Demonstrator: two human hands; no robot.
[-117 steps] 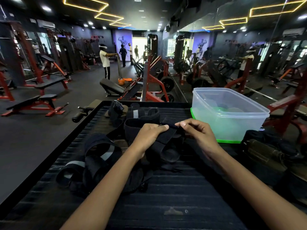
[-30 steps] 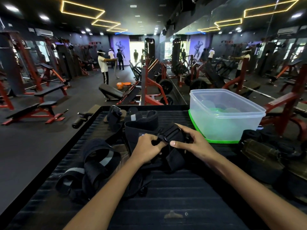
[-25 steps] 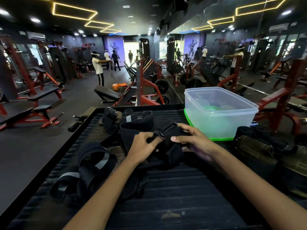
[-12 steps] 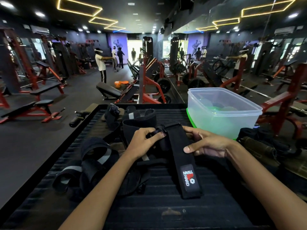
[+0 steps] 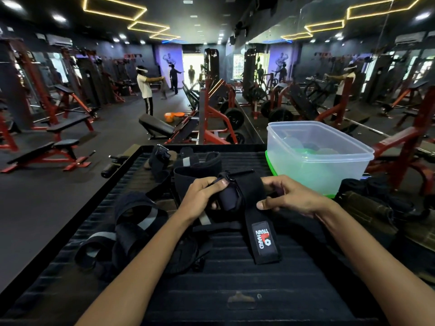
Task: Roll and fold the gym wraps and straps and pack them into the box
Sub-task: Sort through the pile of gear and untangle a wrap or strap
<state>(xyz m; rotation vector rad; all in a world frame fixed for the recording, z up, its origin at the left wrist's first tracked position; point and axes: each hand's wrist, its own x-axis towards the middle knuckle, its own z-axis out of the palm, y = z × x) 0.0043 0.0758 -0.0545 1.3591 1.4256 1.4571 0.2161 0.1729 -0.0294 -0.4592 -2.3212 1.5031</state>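
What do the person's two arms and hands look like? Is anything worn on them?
Both forearms are bare as far as visible: no sleeves, gloves, watch or rings show. The left hand and right hand have short, unpainted nails.

We count one clear plastic box [image 5: 315,158], two hands, left [image 5: 200,198] and right [image 5: 292,200], and one labelled strap [image 5: 256,222] between them. Loose black wraps [image 5: 131,222] lie heaped at left, perhaps four; rolled ones [image 5: 353,187] at right blur together.
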